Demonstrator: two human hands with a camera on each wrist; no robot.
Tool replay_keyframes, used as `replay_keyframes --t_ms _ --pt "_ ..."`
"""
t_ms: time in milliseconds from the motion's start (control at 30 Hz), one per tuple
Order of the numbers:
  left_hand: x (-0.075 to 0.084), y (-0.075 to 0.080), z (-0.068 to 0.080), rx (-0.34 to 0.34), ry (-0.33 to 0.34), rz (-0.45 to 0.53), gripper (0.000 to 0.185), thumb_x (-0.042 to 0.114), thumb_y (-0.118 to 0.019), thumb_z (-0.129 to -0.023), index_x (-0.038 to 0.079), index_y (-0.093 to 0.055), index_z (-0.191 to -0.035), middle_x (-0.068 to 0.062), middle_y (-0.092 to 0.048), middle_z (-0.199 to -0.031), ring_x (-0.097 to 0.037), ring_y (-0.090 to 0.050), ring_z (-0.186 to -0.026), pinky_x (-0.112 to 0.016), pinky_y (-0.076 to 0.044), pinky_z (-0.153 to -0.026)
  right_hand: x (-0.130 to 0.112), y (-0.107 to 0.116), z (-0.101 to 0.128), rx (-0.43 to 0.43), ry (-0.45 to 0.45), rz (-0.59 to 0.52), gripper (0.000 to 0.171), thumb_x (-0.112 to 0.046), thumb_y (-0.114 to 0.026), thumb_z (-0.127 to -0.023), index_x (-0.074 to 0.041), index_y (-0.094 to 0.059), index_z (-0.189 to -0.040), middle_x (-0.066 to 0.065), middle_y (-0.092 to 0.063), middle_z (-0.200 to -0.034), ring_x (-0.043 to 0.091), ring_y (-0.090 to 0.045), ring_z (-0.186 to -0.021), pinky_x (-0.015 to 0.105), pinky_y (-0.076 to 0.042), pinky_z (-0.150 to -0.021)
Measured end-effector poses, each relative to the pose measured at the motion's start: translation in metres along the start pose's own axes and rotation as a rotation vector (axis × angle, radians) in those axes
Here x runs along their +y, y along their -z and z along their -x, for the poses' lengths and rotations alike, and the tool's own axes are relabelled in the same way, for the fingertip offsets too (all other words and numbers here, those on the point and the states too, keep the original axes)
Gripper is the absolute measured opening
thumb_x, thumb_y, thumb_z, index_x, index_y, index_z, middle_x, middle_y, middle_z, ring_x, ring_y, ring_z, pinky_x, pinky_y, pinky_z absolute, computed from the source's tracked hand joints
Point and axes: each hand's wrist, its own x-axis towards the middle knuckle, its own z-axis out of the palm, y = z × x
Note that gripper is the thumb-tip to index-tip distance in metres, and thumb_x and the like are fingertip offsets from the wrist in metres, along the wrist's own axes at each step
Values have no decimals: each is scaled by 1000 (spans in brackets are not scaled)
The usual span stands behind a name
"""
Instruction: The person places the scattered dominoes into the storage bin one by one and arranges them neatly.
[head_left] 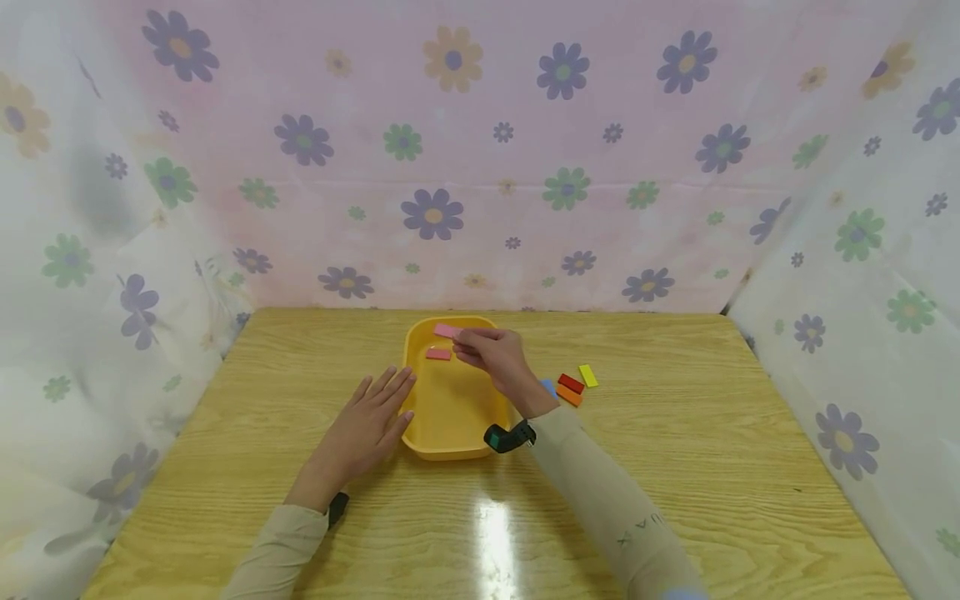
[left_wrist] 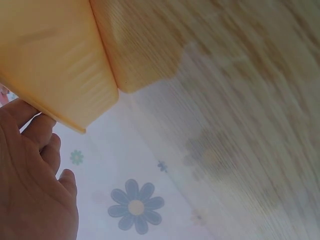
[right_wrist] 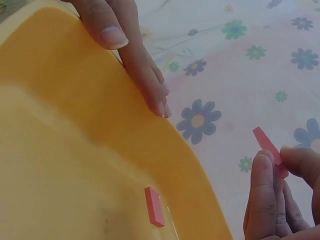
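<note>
My right hand [head_left: 495, 358] pinches a flat pink block [head_left: 446, 331] between thumb and fingertips, over the far end of a yellow plastic tray [head_left: 453, 455]. In the right wrist view the held block [right_wrist: 265, 142] sticks out past the fingertips, tilted. Another pink block [head_left: 438, 354] lies inside the tray, close to its far left corner. On the tray's left rim rests my left hand [head_left: 363, 429], fingers extended; the left wrist view shows its fingers [left_wrist: 39, 131] touching the rim from outside.
Right of the tray, on the wooden table [head_left: 675, 450], lie a red block [head_left: 572, 383], an orange block [head_left: 569, 395], a yellow block [head_left: 588, 376] and a blue block [head_left: 549, 387] partly hidden by my right wrist. Flowered cloth [head_left: 480, 250] encloses the back and sides.
</note>
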Motion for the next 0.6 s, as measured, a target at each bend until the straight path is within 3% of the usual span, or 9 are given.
replay_keyframes --t_ms 100,300,600 --pt "0 1 0 0 1 -1 60 37 -44 -109 6 -32 -159 -8 -30 -166 -30 -21 -156 -56 -12 -127 2 -3 -6 9 -16 17 27 -9 -72 -95 8 -72 -115 13 -77 -99 15 -76 -87 39 -57 -93" --pt "1 1 0 -3 0 -9 60 36 -45 -109 5 -33 -159 -8 -30 -166 -30 -21 -156 -57 -13 -126 8 -6 -20 29 -66 65 30 -10 -72 -95 8 -70 -119 27 -71 -118 13 -76 -84 38 -58 -92" --pt "1 1 -1 -10 5 -14 60 36 -44 -109 5 -33 -159 -8 -30 -166 -30 -21 -156 -56 -12 -126 17 -10 -33 59 -119 166 27 -5 -73 -92 10 -72 -115 19 -76 -107 17 -77 -85 41 -57 -94"
